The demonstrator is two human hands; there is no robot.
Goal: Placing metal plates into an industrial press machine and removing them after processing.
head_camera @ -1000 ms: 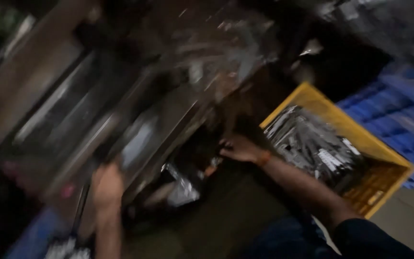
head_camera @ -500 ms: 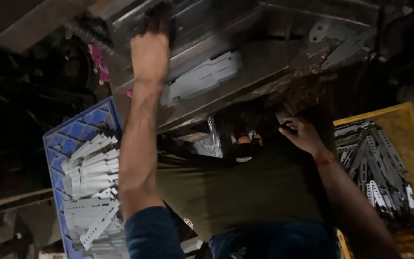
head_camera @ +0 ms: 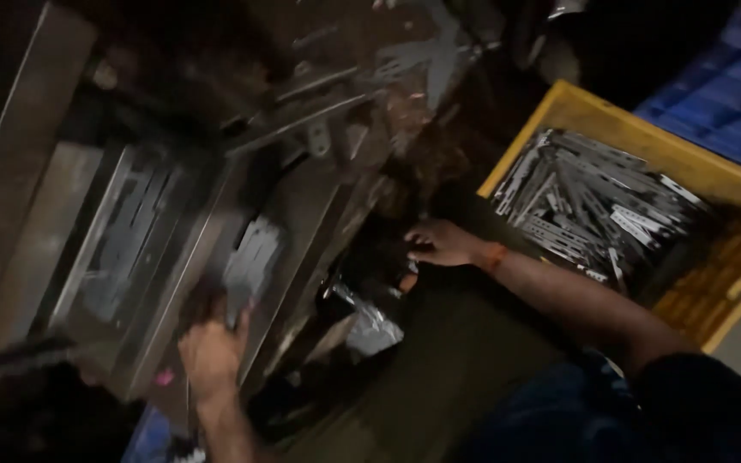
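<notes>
A dim workshop is shown from above, looking down at a metal press bed (head_camera: 216,214). The left hand (head_camera: 212,351) is laid on a flat grey stamped metal plate (head_camera: 250,261) that rests on the sloping bed surface; the fingers are seen spread against the plate's lower edge rather than closed around it. The right hand (head_camera: 441,244) is extended to the dark gap at the machine's lower edge, where its fingertips are lost in shadow, so it cannot be told whether anything is pinched there. A yellow crate (head_camera: 559,107) filled with similar flat perforated metal strips (head_camera: 593,206) is placed just beside the right forearm, and a blue crate (head_camera: 722,111) is seen beyond it.

The plate is judged stiff, thin and fairly light, with stamped edges that are probably sharp and a surface that may be oily; it is best taken by its long sides, the faces being kept flat.

Much is blurred by motion. The machine's upper parts are cut off by the frame, and a crumpled shiny piece (head_camera: 370,321) beneath the bed cannot be identified.
</notes>
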